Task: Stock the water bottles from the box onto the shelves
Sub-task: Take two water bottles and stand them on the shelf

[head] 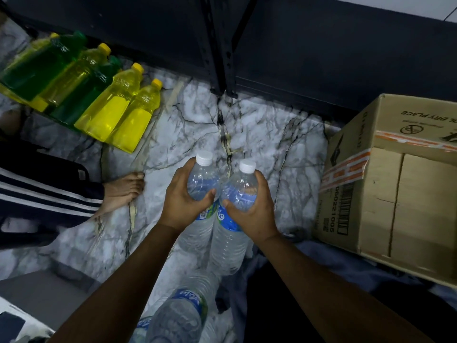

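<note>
1. The left hand point(181, 198) is gripping the left water bottle point(201, 184) round its shoulder, while the right hand point(252, 206) is clutching the right water bottle point(241, 191) the same way.
2. Both bottles are standing side by side, touching, over the marble floor point(259, 125).
3. A third water bottle point(180, 315) is lying nearer the camera.
4. The cardboard box point(395, 194) is sitting to the right, below the dark shelving point(321, 50).
5. Yellow and green bottles point(81, 87) are lining up far left.

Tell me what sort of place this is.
Probably a small shop or stockroom: a dark metal shelf rack, a taped cardboard box on the marble-patterned floor, and rows of yellow and green bottles beside it.
</note>
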Motion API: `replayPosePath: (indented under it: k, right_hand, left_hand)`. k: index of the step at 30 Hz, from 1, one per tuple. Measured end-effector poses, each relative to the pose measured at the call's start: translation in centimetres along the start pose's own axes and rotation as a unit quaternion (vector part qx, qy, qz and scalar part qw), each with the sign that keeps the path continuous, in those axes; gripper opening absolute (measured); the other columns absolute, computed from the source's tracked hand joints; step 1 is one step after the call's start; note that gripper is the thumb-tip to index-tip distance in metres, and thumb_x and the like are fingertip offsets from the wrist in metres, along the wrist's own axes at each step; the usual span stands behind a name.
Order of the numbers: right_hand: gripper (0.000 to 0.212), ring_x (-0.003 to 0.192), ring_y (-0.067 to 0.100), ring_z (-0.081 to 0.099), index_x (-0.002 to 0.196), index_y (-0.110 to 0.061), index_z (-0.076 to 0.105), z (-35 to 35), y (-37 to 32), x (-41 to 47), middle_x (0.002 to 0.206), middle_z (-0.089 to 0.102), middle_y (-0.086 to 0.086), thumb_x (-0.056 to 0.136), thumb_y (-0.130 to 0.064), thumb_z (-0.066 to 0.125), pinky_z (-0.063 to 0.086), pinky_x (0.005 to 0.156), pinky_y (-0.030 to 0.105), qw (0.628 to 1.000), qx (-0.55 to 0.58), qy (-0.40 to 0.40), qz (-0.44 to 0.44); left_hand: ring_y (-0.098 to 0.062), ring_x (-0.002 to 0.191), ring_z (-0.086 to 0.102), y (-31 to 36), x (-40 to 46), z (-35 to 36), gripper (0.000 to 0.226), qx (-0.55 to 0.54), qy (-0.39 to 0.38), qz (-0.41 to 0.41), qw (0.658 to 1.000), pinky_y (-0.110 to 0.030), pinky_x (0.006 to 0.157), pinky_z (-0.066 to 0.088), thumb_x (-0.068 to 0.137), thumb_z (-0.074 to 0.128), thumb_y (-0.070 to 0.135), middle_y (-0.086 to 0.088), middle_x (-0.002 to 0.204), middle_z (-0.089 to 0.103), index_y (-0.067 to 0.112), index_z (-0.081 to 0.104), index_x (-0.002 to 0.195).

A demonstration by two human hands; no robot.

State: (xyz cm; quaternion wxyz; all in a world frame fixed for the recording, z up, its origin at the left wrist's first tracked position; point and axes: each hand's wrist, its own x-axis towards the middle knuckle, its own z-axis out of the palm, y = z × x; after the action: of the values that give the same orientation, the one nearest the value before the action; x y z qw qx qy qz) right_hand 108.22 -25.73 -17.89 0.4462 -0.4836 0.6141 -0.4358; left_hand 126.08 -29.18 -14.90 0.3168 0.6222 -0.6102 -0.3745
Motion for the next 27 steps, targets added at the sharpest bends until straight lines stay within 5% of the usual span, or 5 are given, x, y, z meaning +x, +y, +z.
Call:
replayPosePath:
  k: [7,14,27]
  right_hand:
    - [0.086,0.120,0.008,0.051,0.137,-0.035,0.033,-1.6,-1.0,0.9,0.128,0.048,-0.006,0.069,-0.027,0.084,0.042,0.099,0.017,1.000,-0.021,0.001,0.018]
    - [0.085,0.120,0.019,0.055,0.137,-0.042,0.033,-3.0,-3.6,2.0,0.130,0.053,0.003,0.065,-0.045,0.077,0.051,0.097,0.044,0.999,-0.021,0.020,0.021]
    - [0.084,0.120,0.014,0.052,0.139,-0.026,0.035,-8.1,-11.1,3.8,0.130,0.050,0.001,0.069,-0.035,0.080,0.044,0.100,0.023,0.999,-0.037,-0.002,-0.005]
  left_hand:
    - [0.020,0.115,0.043,1.9,0.7,0.7,0.078,0.021,-0.009,0.013,1.000,-0.004,0.095,0.036,0.072,0.068,0.045,0.007,0.125,0.051,0.018,0.043,0.141]
    - [0.009,0.114,0.049,4.8,1.8,-0.3,0.075,0.018,-0.011,0.010,1.000,-0.004,0.094,0.037,0.072,0.067,0.047,0.007,0.127,0.051,0.029,0.041,0.140]
    - [0.002,0.120,0.046,12.9,2.6,-1.7,0.077,0.017,-0.009,0.005,1.000,-0.005,0.098,0.034,0.070,0.066,0.048,0.009,0.131,0.049,0.028,0.042,0.140]
